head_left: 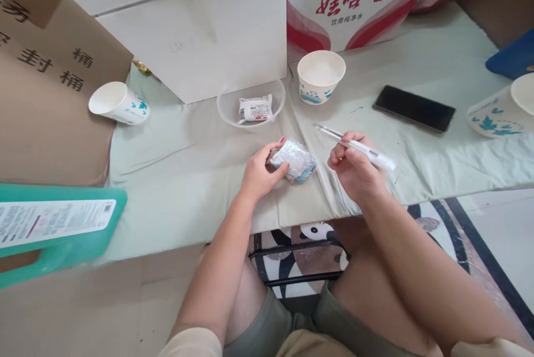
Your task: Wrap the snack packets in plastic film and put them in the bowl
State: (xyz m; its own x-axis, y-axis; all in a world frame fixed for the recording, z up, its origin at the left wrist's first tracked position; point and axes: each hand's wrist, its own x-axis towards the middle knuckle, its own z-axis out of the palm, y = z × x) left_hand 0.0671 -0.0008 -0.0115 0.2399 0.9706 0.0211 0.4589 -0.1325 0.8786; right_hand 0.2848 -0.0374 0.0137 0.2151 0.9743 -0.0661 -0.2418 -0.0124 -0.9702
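Observation:
My left hand [259, 175] grips a small block-shaped packet [295, 158] in crinkled, shiny clear wrap with blue at its edge. The packet is just above or on the cloth; I cannot tell which. To the right, my right hand [357, 170] is closed around a slim white pen-like tool [362, 149]. Its thin tip points up and left, apart from the packet. Beyond my left hand stands a clear plastic bowl [223, 115] with a white printed sachet [255, 109] in it. A white paper cup [320, 76] stands right of the bowl.
On the pale cloth-covered table [175, 201] lie a black phone [414, 108] and a tipped paper cup [120, 104]. Another paper cup [498, 109] stands at right. White boxes [233, 29], a printed carton [359, 6] and a brown carton [50, 112] border it. A green jug [83, 243] is at left.

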